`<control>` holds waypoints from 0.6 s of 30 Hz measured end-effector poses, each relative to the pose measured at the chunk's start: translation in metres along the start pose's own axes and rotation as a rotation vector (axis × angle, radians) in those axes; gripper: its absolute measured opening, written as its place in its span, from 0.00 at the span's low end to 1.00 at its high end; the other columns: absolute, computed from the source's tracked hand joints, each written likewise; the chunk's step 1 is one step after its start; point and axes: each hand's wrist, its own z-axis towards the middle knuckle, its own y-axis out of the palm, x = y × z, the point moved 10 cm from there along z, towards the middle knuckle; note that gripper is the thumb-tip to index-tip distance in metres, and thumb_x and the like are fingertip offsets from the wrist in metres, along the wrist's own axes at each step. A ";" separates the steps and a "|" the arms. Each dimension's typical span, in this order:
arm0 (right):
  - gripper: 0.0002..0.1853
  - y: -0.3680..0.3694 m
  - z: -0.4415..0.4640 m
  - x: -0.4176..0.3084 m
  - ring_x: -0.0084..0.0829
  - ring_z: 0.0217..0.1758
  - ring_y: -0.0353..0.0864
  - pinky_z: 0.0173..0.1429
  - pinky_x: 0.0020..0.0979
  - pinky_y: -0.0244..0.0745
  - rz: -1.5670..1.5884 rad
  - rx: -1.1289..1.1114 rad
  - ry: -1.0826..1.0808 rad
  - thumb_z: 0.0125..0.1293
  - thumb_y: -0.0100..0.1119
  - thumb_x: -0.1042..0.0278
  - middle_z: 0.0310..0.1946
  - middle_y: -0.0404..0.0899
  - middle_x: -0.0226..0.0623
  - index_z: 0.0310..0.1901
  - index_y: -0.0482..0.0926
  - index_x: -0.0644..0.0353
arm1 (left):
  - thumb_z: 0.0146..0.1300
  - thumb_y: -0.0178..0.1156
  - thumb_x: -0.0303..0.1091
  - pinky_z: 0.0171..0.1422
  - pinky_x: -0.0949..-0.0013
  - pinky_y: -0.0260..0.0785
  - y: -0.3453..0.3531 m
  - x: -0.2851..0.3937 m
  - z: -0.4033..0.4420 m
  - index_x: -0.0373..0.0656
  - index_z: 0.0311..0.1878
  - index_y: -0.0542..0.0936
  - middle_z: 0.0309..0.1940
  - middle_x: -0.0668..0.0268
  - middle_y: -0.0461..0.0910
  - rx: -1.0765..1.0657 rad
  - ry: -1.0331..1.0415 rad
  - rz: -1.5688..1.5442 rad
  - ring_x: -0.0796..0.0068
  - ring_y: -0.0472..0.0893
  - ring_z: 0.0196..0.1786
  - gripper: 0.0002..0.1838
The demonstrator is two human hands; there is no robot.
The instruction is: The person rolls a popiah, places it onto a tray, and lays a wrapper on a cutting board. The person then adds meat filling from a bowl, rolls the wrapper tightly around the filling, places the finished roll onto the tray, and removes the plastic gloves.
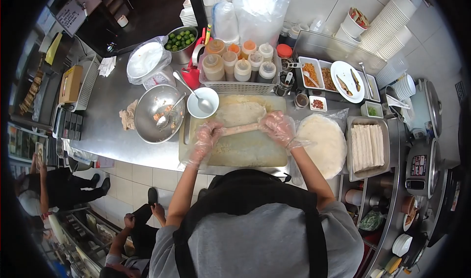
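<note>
A pale rolled wrapper (240,129) lies level over the cutting board (235,156). My left hand (208,137), in a clear plastic glove, is closed on its left end. At the right end, my right hand (277,128), gloved too, has its fingers closed on the roll. Just behind it a flat sheet of wrapper (240,113) rests on the board. To the right sits a stack of round white wrappers (321,143) on plastic. Finished-looking rolls (368,145) lie side by side in a metal tray (369,176).
Left of the board stand a steel bowl (147,134) with filling and a spoon, and a white bowl (203,110). Sauce bottles fill a basket (239,88) behind. A white plate (347,82) lies at the back right. Two other people are at the lower left.
</note>
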 end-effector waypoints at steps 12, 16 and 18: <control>0.10 0.024 0.013 0.015 0.38 0.48 0.73 0.51 0.40 0.70 -0.056 -0.117 -0.032 0.49 0.63 0.62 0.36 0.78 0.29 0.35 0.80 0.48 | 0.49 0.64 0.25 0.47 0.56 0.72 -0.010 0.047 -0.027 0.46 0.43 0.79 0.44 0.59 0.78 0.158 0.408 0.382 0.56 0.77 0.48 0.15; 0.11 0.010 0.018 0.005 0.37 0.49 0.72 0.54 0.40 0.69 -0.020 -0.086 0.024 0.51 0.64 0.59 0.37 0.78 0.29 0.38 0.81 0.47 | 0.50 0.67 0.29 0.54 0.57 0.69 -0.012 0.036 -0.019 0.45 0.45 0.79 0.46 0.59 0.78 0.127 0.338 0.304 0.56 0.76 0.51 0.16; 0.11 0.018 0.017 0.009 0.37 0.50 0.72 0.56 0.40 0.67 -0.009 -0.179 0.009 0.52 0.63 0.58 0.38 0.78 0.29 0.39 0.81 0.46 | 0.50 0.68 0.32 0.57 0.57 0.67 -0.015 0.039 -0.016 0.45 0.46 0.79 0.47 0.59 0.78 0.099 0.303 0.293 0.56 0.76 0.52 0.18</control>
